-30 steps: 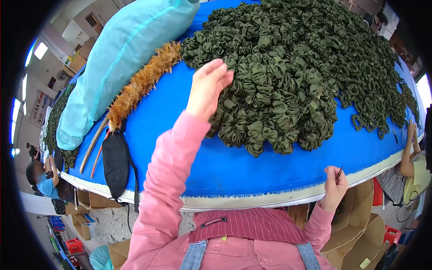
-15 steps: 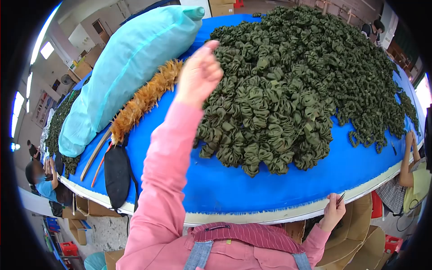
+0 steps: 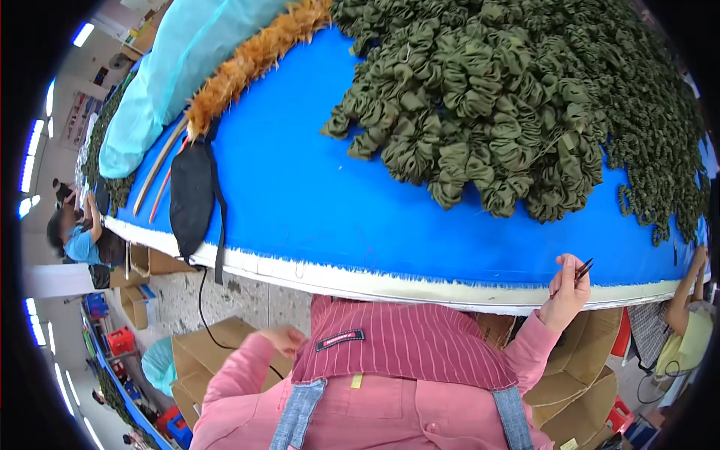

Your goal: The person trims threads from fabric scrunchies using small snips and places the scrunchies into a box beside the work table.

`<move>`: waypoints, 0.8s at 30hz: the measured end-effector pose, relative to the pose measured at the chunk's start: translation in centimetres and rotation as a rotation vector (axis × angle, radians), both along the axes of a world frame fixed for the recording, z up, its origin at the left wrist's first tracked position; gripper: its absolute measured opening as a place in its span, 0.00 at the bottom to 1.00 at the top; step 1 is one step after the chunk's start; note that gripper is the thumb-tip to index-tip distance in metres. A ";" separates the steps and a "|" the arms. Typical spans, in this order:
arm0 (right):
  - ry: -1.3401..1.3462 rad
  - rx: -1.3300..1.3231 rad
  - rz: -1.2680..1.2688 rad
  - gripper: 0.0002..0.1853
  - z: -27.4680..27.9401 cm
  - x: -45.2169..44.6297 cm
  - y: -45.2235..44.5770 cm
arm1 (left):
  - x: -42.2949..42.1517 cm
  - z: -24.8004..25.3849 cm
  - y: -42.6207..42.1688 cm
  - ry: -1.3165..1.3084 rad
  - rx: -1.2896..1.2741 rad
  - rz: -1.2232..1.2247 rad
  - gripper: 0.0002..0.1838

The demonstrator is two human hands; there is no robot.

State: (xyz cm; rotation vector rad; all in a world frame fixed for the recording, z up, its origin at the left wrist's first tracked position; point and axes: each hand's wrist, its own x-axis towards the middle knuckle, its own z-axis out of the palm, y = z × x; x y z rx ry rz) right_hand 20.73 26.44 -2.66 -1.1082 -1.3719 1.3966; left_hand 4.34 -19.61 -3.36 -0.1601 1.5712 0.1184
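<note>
A blue-covered table is spreading across the view, and a heap of green scrunchies is filling much of its right side. A striped apron is showing beside the left hand, whose blur is leaving its grip impossible to tell. Apart from the heap, the right hand is clamping a small pointed tool.

Cut off above, blurred below

Teal bag and green fabric pile run off the top edge; the left grip, lower left, is blurred; the right grip part-hides a dark tool, too small to name
</note>
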 end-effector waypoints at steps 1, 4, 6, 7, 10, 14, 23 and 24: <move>-0.009 -0.012 0.008 0.07 -0.2 -0.1 -0.1 | 1.2 -2.4 -2.2 -0.009 -0.012 0.008 0.16; -0.020 -0.003 -0.003 0.07 0.0 0.0 -0.1 | 3.8 -8.7 -7.7 0.117 0.110 -0.504 0.22; -0.056 -0.022 0.018 0.07 0.0 0.5 -0.4 | 5.5 -5.6 -6.6 0.121 0.143 -0.649 0.25; -0.051 -0.018 0.024 0.07 -0.1 0.6 -0.7 | 2.8 -2.7 -2.4 0.377 0.138 -0.758 0.17; -0.006 0.031 0.027 0.07 -0.1 0.0 -0.4 | -1.3 4.7 6.5 1.323 0.486 -0.719 0.09; 0.006 -0.015 0.073 0.07 0.6 -0.9 -1.3 | -2.8 3.8 16.2 1.482 1.137 -0.330 0.25; -0.028 0.003 0.068 0.06 1.3 -1.0 -2.2 | -3.0 -1.8 5.9 1.502 0.396 -0.632 0.51; -0.044 -0.011 0.060 0.06 0.9 -1.2 -2.1 | -2.2 -1.0 2.2 1.462 0.290 -0.541 0.52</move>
